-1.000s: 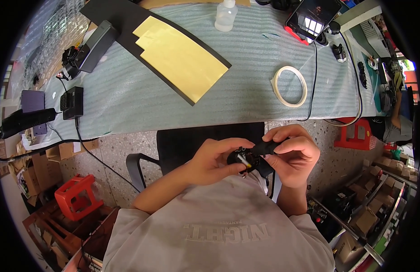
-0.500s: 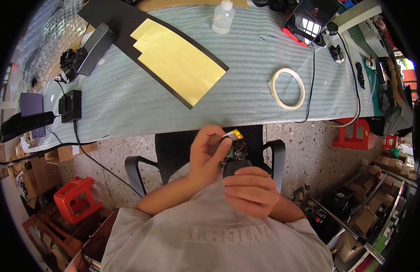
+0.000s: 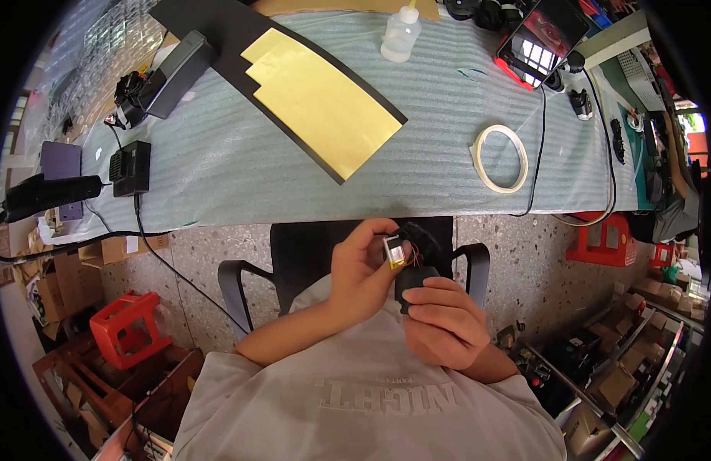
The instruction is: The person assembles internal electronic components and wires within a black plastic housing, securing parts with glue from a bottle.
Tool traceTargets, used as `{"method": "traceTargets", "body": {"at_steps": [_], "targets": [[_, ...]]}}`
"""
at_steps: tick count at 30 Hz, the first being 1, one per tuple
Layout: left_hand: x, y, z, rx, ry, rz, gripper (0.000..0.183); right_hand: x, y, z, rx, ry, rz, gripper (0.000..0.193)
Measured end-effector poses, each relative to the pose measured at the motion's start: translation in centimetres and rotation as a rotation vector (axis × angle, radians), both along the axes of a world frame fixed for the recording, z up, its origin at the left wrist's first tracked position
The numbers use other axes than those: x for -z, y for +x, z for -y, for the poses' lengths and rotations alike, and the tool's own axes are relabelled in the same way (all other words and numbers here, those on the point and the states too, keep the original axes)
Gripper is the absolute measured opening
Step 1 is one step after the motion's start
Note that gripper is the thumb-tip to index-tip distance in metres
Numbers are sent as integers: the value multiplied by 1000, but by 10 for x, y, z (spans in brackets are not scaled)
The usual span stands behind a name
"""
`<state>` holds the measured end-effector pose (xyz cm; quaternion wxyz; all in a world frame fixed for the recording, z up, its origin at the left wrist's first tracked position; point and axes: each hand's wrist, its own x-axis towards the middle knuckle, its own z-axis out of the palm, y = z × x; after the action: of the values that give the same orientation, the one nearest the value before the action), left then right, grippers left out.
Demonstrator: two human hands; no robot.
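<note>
In front of my chest, past the near table edge, I hold an opened small black device. My left hand grips its black body part along with a silver battery pack that has yellow tape at its end. My right hand is closed round a smooth black cover, the thumb and fingers on its right side. Thin reddish wires show between the battery and the black parts. The palm and fingers of my left hand hide some of the device.
The covered table carries yellow sheeting on a black strip, a tape roll, a squeeze bottle and a tablet. At left are a black power tool and an adapter with cables. Red stools flank the chair.
My left hand has turned the battery so its taped end points down toward me. Both hands have shifted slightly right in the picture, and the whole view has moved a little.
</note>
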<state>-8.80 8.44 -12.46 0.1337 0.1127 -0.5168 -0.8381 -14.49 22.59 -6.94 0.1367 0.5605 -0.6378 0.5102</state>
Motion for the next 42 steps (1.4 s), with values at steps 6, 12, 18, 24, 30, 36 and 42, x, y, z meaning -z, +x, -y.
{"method": "traceTargets", "body": {"at_steps": [6,12,18,24,30,36,42], "targets": [[-35,-2,5,101,564,92,35,15,5,16,-59,14,-40,14],[-31,1,16,194,770,-7,40,7,0,18,-283,-104,247,16],[-23,1,10,211,646,-226,46,-6,-8,12,89,111,789,42],[-18,14,24,86,-179,-86,29,3,-8,10,160,70,747,27],[-27,12,28,-100,-522,-59,27,-14,-10,11,148,146,374,30],[-41,11,34,-49,-719,-197,38,-25,-25,3,156,225,401,29],[-44,7,38,35,-640,-244,46,-29,-25,9,58,200,643,24]]}}
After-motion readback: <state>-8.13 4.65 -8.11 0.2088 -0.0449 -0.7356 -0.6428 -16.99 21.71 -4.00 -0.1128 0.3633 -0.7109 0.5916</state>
